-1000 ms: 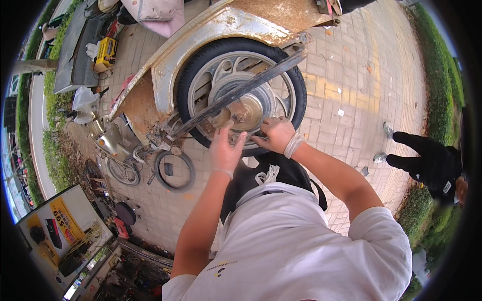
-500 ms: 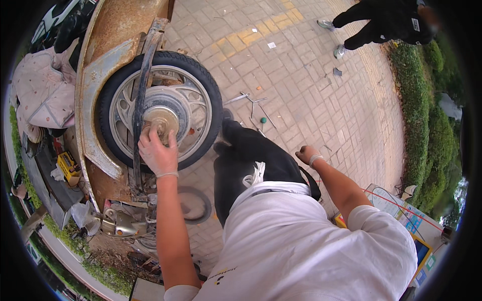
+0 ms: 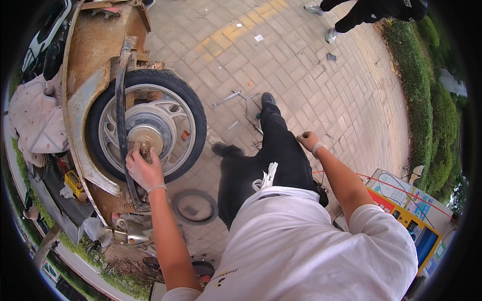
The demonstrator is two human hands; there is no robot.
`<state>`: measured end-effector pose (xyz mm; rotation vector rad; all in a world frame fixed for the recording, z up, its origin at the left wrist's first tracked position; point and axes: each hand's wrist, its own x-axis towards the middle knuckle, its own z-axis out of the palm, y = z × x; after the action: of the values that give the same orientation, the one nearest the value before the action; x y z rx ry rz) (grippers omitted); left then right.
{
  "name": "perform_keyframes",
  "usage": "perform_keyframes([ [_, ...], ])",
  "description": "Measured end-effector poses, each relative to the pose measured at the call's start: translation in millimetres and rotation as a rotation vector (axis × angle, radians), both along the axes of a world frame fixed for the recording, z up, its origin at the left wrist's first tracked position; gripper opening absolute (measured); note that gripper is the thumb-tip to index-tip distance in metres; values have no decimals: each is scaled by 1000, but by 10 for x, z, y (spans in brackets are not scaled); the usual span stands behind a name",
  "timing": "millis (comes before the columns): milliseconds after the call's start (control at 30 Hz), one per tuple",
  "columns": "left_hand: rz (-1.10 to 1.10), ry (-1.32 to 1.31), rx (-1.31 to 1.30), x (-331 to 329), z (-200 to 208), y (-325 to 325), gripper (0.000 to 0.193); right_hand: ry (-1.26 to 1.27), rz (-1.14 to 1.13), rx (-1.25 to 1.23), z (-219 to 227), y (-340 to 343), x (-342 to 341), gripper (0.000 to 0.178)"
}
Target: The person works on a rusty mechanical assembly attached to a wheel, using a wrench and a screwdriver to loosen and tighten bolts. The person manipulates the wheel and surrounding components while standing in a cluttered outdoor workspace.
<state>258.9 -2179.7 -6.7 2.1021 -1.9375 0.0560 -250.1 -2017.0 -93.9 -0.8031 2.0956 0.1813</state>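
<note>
A black-tyred wheel (image 3: pixel 198 113) with a pale spoked rim sits in a rusty vehicle frame (image 3: pixel 93 47) on my left. A dark metal bar (image 3: pixel 121 115) crosses its face. My left hand (image 3: pixel 145 169), in a thin see-through glove, has its thumb and fingers closed round the axle end (image 3: pixel 144 150) at the middle of the hub (image 3: pixel 153 134). The fingers partly cover that axle end. My right hand (image 3: pixel 309 140), gloved too, hangs beside my thigh with its fingers curled, and nothing shows in it.
Wrenches (image 3: pixel 227 98) and a three-armed tool (image 3: pixel 247 101) lie on the paving near my forward shoe (image 3: pixel 268 98). Below the wheel lies a loose dark ring (image 3: pixel 195 206). A person in black trousers (image 3: pixel 351 17) stands far right. A printed cabinet (image 3: pixel 401 210) stands behind my right arm.
My right foot has come forward beside the tools, and my view has shifted, so the wheel sits further left. My left hand stays at the hub; my right hand still hangs at my side.
</note>
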Motion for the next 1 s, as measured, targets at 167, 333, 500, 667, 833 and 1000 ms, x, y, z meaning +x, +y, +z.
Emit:
perform_keyframes([
  [167,219,121,40,-33,-115,-45,26,-68,179,-74,-188,-776,-270,43],
  [333,183,-57,109,-304,-79,12,32,-246,284,-67,-797,-1720,-654,42],
  [500,607,114,-180,-676,-125,-58,36,-316,460,-54,-1240,-2558,-994,42],
  [667,885,306,-143,-620,-308,-115,33,-228,732,-75,-1210,-3029,-1153,43],
  [833,546,55,-67,-517,-286,-101,31,-184,794,-31,-1208,-3200,-941,46],
  [1000,782,267,-340,-595,-339,-138,29,-241,836,-6,-1473,-3205,-286,43],
])
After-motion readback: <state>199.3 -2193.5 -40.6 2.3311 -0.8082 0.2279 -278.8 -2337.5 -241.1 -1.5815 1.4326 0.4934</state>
